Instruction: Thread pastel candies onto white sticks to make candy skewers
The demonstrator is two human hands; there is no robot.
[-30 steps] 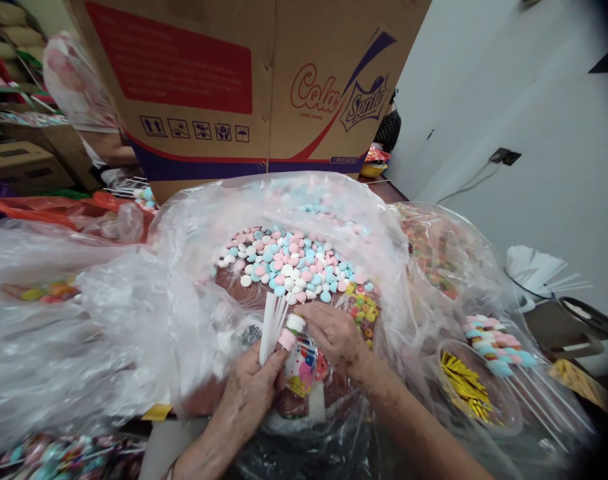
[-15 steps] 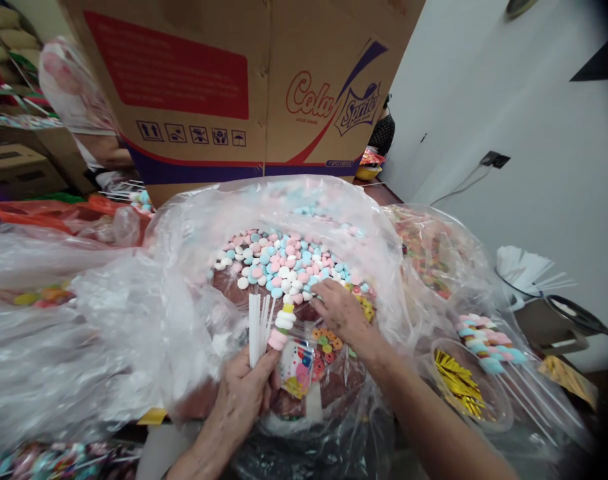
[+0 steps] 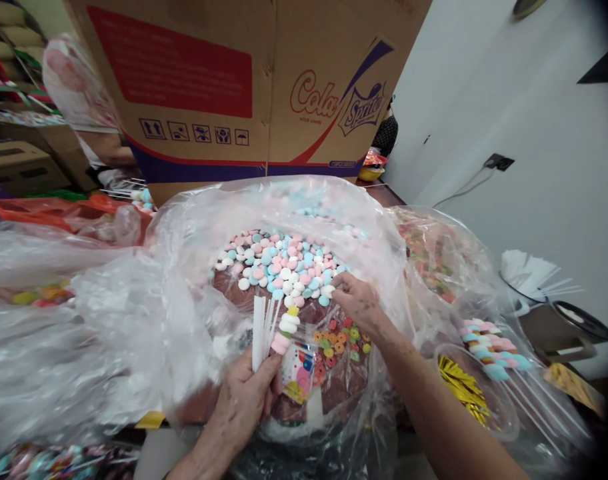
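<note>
My left hand [image 3: 249,383] is closed around a bundle of white sticks [image 3: 259,333] and an upright candy skewer [image 3: 288,327]. Pink and white marshmallows, a green piece and a yellow tip are threaded on that skewer. My right hand [image 3: 359,303] reaches to the near right edge of a pile of pink, blue and white marshmallows [image 3: 284,263]. Its fingers are curled together by a white marshmallow [image 3: 328,291]; what lies between them is hidden. Below this hand are ring-shaped gummies [image 3: 337,341]. Beside my left hand lies a printed, dotted packet [image 3: 298,373].
A clear plastic bag [image 3: 184,240] surrounds the pile, with a large carton [image 3: 269,87] behind it. On the right are a tub [image 3: 509,427] of gold ties [image 3: 461,390], finished marshmallow skewers [image 3: 494,350] and white sticks [image 3: 529,273]. Another person [image 3: 84,93] is at the back left.
My right hand has moved right along the marshmallows, its fingers drawn closer together, uncovering more ring gummies. My left hand keeps its hold on the sticks and skewer. The view has shifted slightly.
</note>
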